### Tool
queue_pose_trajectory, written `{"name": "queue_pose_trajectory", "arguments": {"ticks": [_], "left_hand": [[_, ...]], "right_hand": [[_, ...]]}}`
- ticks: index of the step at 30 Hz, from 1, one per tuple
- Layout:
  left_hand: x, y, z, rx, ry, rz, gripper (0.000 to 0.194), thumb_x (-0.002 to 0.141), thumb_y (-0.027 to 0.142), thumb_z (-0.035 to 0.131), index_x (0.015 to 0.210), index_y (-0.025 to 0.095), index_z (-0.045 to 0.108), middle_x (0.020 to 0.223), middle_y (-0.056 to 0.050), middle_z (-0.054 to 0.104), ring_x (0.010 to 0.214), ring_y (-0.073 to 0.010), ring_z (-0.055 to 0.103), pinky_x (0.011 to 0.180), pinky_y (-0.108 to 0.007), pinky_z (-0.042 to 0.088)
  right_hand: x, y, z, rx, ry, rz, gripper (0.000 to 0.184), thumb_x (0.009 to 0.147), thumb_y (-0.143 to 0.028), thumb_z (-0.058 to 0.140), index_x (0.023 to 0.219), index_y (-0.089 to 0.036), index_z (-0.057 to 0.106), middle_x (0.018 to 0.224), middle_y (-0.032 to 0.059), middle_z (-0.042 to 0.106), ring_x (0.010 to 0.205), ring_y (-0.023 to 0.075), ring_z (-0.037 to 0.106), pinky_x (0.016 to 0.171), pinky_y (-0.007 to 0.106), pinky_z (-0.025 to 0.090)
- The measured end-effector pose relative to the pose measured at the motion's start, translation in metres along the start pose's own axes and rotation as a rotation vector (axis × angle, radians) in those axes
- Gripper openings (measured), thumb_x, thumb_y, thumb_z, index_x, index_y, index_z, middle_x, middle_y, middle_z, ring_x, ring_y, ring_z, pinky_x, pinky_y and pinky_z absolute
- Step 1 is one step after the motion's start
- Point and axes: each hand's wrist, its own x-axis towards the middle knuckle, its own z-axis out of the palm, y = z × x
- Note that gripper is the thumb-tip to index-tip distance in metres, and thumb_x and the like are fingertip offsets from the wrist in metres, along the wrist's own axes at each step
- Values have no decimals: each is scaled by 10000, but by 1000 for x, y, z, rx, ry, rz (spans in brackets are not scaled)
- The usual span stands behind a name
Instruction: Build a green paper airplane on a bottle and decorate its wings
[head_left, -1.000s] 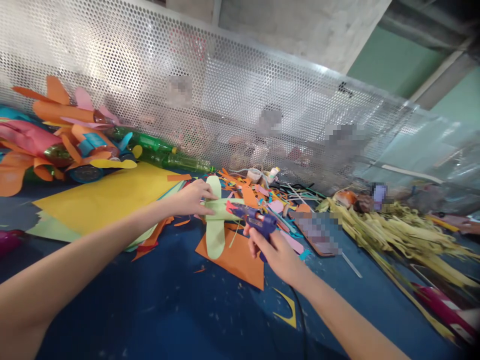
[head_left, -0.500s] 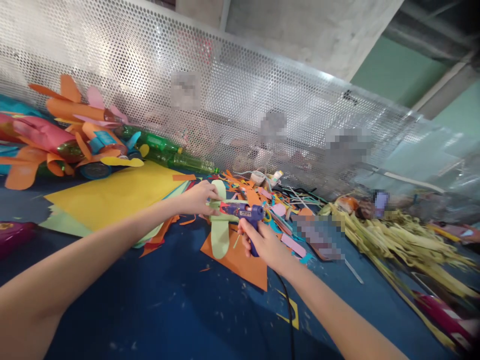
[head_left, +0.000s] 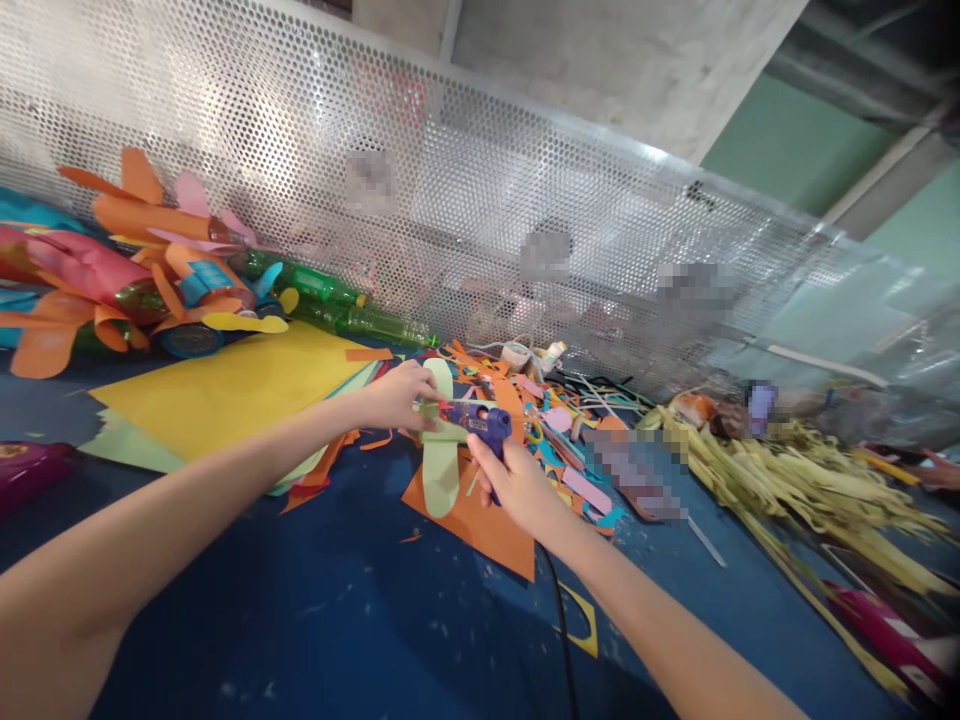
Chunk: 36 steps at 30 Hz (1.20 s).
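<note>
My right hand (head_left: 517, 482) is wrapped round the handle of a blue glue gun (head_left: 487, 424), its nozzle pointing left. A pale green paper plane (head_left: 441, 478) with rounded wings lies under the nozzle, partly over an orange sheet (head_left: 491, 530). My left hand (head_left: 405, 394) has its fingers curled on the left end of the plane's body, close to the nozzle tip. The fingers and gun hide much of the body. The gun's black cord (head_left: 559, 620) trails down towards me.
Yellow paper (head_left: 232, 390) tops a stack on the left, near orange and pink bottle crafts (head_left: 142, 218). Green bottles (head_left: 322, 290) lie by the perforated metal screen (head_left: 465, 150). Paper scraps (head_left: 589, 490) and pale dry strips (head_left: 795, 490) cover the right side.
My right hand has moved the glue gun slightly left, bringing it closer to my left hand. The cord has shifted left too. My left hand and the plane stay nearly still.
</note>
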Motion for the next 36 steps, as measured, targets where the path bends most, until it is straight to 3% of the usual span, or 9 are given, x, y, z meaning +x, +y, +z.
{"name": "queue_pose_trajectory", "arguments": {"ticks": [5, 16, 22, 31, 36], "left_hand": [[-1, 2, -1, 4, -6, -7, 438, 673, 454, 688, 1027, 196, 701, 935, -56, 611, 914, -228, 487, 870, -312, 356], [0, -4, 3, 46, 36, 69, 373, 653, 448, 725, 953, 226, 720, 884, -34, 607, 859, -203, 504, 872, -317, 344], [0, -2, 3, 48, 33, 43, 403, 659, 441, 718, 982, 199, 715, 906, -45, 615, 875, -210, 506, 856, -311, 353], [-1, -5, 3, 38, 32, 69, 453, 677, 478, 697, 1024, 185, 696, 919, -48, 628, 905, -216, 509, 873, -316, 350], [-1, -1, -1, 37, 9, 45, 451, 677, 481, 699, 1018, 185, 698, 930, -50, 622, 909, -221, 504, 873, -320, 353]], "right_hand": [[-1, 3, -4, 3, 40, -4, 386, 863, -577, 387, 729, -218, 432, 475, -67, 427, 383, 128, 526, 394, 235, 419], [2, -9, 7, -74, -42, 25, 404, 885, -555, 344, 692, -207, 415, 467, -58, 443, 393, 119, 528, 423, 218, 408], [-2, 1, -5, -72, -10, 30, 380, 883, -560, 351, 762, -209, 432, 472, -69, 434, 388, 123, 527, 414, 215, 409], [-7, 9, -20, -96, 51, 73, 416, 865, -574, 357, 656, -216, 388, 468, -60, 425, 376, 118, 503, 397, 218, 394], [-10, 12, -27, -102, 95, 85, 384, 866, -564, 368, 731, -211, 439, 496, -53, 445, 394, 129, 508, 395, 226, 400]]}}
